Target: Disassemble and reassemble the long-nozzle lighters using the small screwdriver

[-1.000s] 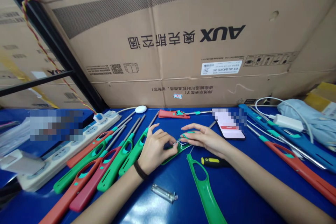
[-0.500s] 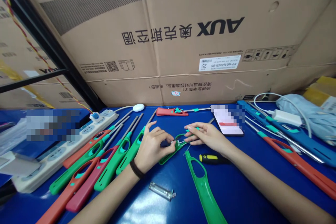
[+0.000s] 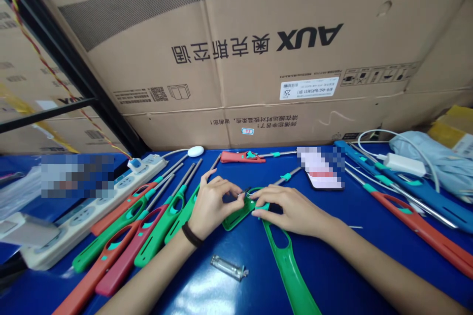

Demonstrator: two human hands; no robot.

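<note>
An opened green lighter half-shell (image 3: 236,219) lies under my hands, with a metal rod (image 3: 291,173) and teal collar (image 3: 286,177) extending beyond it. My left hand (image 3: 216,204) pinches a small dark part (image 3: 245,191) at the shell's upper end; thin white wire shows beside it. Over the shell's right side, my right hand (image 3: 291,209) has its thumb and fingers closed on a small teal piece (image 3: 262,206). The other green half-shell (image 3: 290,270) lies below my right hand. Nearer me is a clear fuel tank (image 3: 228,267) with a metal end.
Several assembled lighters, including a crimson one (image 3: 127,258), line the left beside a white power strip (image 3: 88,211). A red lighter (image 3: 242,157) and a phone (image 3: 321,172) lie at the back. Orange (image 3: 421,229) and blue lighters (image 3: 424,197) are right. A cardboard box (image 3: 236,74) walls the far side.
My right hand has moved down and closed its fingers on the teal piece. It now hides the yellow-and-black screwdriver. My left hand stays pinched at nearly the same spot.
</note>
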